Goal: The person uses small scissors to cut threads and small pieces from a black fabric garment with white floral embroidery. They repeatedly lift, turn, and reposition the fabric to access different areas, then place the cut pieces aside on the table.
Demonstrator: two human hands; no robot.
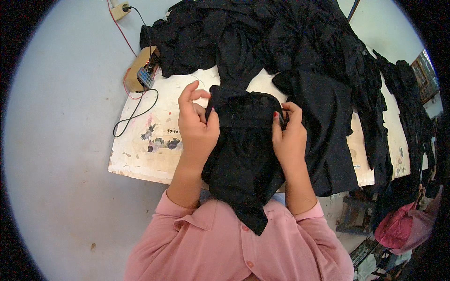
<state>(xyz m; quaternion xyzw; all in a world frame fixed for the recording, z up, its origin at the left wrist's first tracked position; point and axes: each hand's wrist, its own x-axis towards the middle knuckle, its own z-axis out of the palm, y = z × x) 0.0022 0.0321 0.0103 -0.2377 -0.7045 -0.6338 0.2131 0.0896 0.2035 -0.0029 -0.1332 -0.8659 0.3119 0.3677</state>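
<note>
A black garment (243, 140) hangs between my hands over the table's near edge, its lower tip lying against my pink shirt. Its upper part shows a folded band with a seam across it. My left hand (197, 110) pinches the left side of this band between thumb and curled fingers. At the band's right end, my right hand (291, 133) grips the cloth, thumb on the near face and fingers partly behind. The fingertips of both hands are partly hidden by the dark fabric.
Piled black garments (281, 33) cover the far and right parts of the pale worn table (145, 164). At the left edge sit a brown box (136, 70) with cables and a small remote (145, 77). Pink cloth (398, 227) lies at the lower right.
</note>
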